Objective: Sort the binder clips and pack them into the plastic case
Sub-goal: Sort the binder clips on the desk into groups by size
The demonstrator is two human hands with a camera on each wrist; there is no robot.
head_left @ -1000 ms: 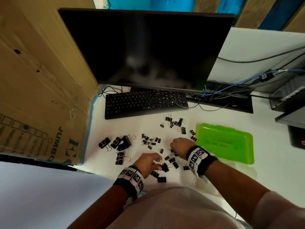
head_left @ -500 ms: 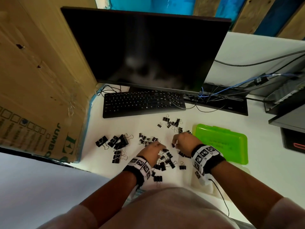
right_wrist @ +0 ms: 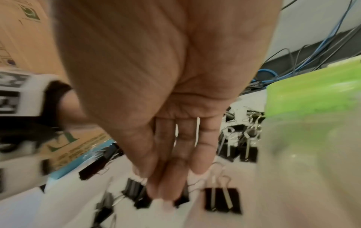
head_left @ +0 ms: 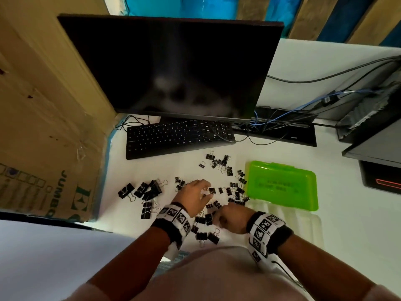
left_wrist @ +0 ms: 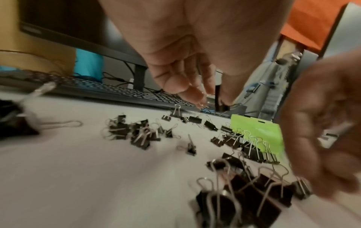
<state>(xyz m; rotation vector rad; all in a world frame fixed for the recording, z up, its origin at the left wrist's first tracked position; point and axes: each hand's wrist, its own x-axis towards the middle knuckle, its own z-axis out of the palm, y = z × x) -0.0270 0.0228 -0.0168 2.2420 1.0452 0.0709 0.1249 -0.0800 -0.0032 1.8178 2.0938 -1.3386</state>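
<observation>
Sorting underway: binder clips (head_left: 219,192) lie scattered on the table (head_left: 347,224) left of the closed green plastic case (head_left: 282,185). Left hand (head_left: 195,196) pinches one clip; right hand (head_left: 230,218) grip unclear. Next, group sizes, open case

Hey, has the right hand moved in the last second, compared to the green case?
Yes. The right hand has pulled back toward the body and now sits off the near-left corner of the green case, over the binder clips nearest the person.
</observation>
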